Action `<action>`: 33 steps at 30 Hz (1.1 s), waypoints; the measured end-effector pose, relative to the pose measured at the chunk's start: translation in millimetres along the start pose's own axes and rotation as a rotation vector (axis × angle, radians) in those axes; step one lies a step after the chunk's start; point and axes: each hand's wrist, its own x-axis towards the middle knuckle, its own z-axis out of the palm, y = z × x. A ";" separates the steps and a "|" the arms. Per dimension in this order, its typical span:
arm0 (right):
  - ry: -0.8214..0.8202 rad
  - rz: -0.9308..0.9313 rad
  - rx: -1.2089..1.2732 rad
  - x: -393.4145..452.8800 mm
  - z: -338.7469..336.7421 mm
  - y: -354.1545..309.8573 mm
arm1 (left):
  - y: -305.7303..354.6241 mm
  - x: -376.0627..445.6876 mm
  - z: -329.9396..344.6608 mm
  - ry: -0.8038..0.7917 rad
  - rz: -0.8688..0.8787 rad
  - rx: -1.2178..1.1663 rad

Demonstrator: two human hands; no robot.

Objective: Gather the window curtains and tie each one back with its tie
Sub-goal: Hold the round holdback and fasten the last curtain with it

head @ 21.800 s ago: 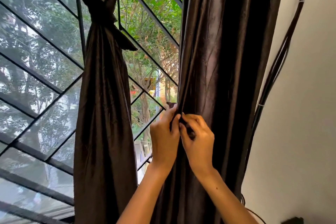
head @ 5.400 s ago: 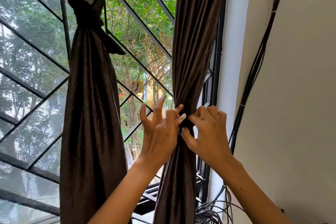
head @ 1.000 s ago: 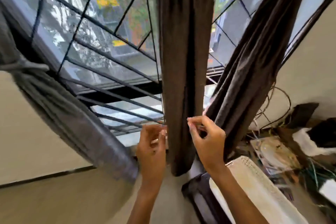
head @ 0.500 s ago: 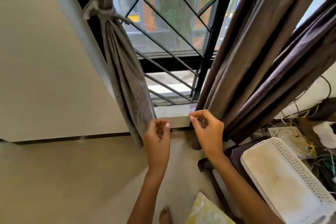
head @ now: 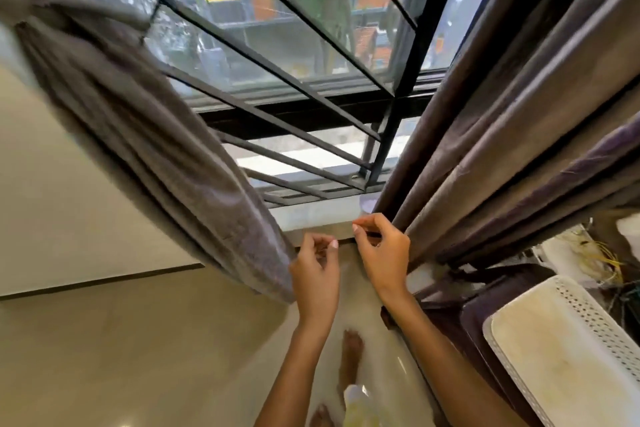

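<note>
Landmark: pale stone window sill [head: 311, 215], centre of view, below the black diagonal metal window grille [head: 277, 80].

L of sill: grey-brown gathered fabric curtain [head: 145, 121] hangs as one bundle, slanting down toward the sill; its bottom hem ends just below the sill's L end, beside the left hand [head: 317, 274]. Tie on it not clear, top is blurred.

R of sill: dark brown pleated satin curtains [head: 502, 135] fall in folds, lower edges meeting the sill's R end. Can't tell from here whether tied.

Hands: both just below the sill's front edge, close together w/ a narrow gap. Left hand is curled, thumb and forefinger tips nearly meeting; whether it pinches anything, can't tell. Right hand [head: 382, 253] curled too, fingertips pressed together at the inner edge of the dark curtain fold, seemingly pinching the edge, though blurred.

Room: open glass and grille above the sill between the two curtain masses. Below sill, bare beige floor [head: 138, 340] on the L, wide and free. Below R: white perforated plastic basket [head: 568, 350] on dark furniture, tangled wires beyond it, so tight on that side.
</note>
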 end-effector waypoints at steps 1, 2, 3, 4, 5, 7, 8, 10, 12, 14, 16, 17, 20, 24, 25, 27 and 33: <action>-0.010 0.016 -0.017 10.6 8.4 11.0 | -10.6 12.9 9.7 -0.004 -0.019 0.007; -0.022 0.036 -0.037 25.2 20.1 28.0 | -25.9 30.1 23.9 -0.012 -0.037 0.015; -0.037 0.055 -0.050 36.8 32.5 44.1 | -40.9 44.7 36.2 -0.020 -0.054 0.026; -0.051 0.074 -0.068 49.1 46.6 63.3 | -59.6 61.3 50.6 -0.024 -0.066 0.042; -0.067 0.087 -0.087 59.9 59.8 80.8 | -77.0 77.1 62.6 -0.018 -0.070 0.066; -0.118 0.113 -0.152 77.5 87.9 118.1 | -112.6 105.9 82.9 -0.002 -0.091 0.134; -0.139 0.123 -0.197 84.5 101.9 136.5 | -130.5 119.1 92.4 -0.001 -0.099 0.160; -0.172 0.123 -0.270 95.3 137.0 177.4 | -176.4 145.4 110.2 0.007 -0.115 0.222; -0.174 0.127 -0.292 102.2 154.3 198.4 | -201.3 163.5 119.1 0.004 -0.119 0.304; -0.208 0.130 -0.337 107.9 183.6 228.1 | -237.2 181.3 129.7 0.012 -0.170 0.392; -0.276 0.140 -0.415 114.6 207.8 250.3 | -264.9 200.5 133.6 0.045 -0.226 0.475; -0.311 0.151 -0.438 118.4 220.6 258.6 | -277.2 209.1 135.0 0.058 -0.242 0.510; -0.353 0.227 -0.407 136.3 257.6 273.0 | -300.4 233.0 139.7 0.083 -0.272 0.552; -0.398 0.354 -0.366 165.7 299.6 282.8 | -317.8 261.5 147.3 0.120 -0.296 0.505; -0.397 0.373 -0.365 171.4 307.3 284.4 | -321.1 267.3 148.8 0.130 -0.309 0.502; -0.391 0.406 -0.356 179.5 318.9 286.3 | -326.3 277.2 150.0 0.152 -0.335 0.501; -0.424 0.386 -0.384 186.5 331.7 292.5 | -341.4 297.2 148.3 0.303 -0.388 0.486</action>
